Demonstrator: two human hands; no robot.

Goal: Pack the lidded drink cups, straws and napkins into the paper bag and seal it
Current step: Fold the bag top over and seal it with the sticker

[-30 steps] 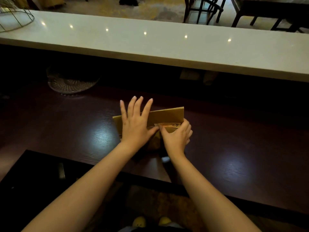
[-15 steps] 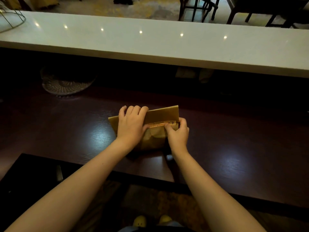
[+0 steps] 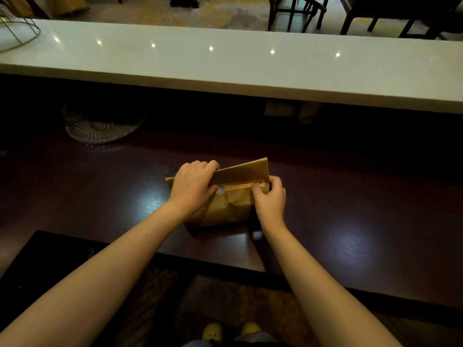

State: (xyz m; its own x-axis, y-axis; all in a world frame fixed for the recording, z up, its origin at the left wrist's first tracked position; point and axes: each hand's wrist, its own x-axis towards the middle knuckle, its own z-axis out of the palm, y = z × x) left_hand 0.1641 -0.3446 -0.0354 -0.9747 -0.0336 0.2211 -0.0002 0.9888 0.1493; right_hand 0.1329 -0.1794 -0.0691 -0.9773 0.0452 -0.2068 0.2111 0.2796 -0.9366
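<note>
A brown paper bag (image 3: 225,207) is standing on the dark wooden table (image 3: 350,221), near the table's front edge and roughly in the middle of the view. Its top is folded over into a flap (image 3: 241,172) that is tilting up toward the right. Just under the flap, an orange strip (image 3: 244,185) with small print is running across the bag's front, with a small round sticker (image 3: 221,189) at its left end.

The left hand (image 3: 194,186) is curling over the bag's upper left corner, fingers wrapping over the top of the flap and thumb pressing on the front beside the round sticker, so it is gripping the folded top. The right hand (image 3: 270,200) is sitting at the bag's upper right corner, fingers bent around the right edge and thumb pressing on the right end of the orange strip, pinching the bag there. The bag is lying between the two hands, touching both.

Well apart from the bag, at the back left of the table, a clear glass dish (image 3: 100,127) is resting in shadow. Behind it a long white counter (image 3: 250,68) is crossing the view, with a wire basket (image 3: 17,31) at its far left end.
</note>
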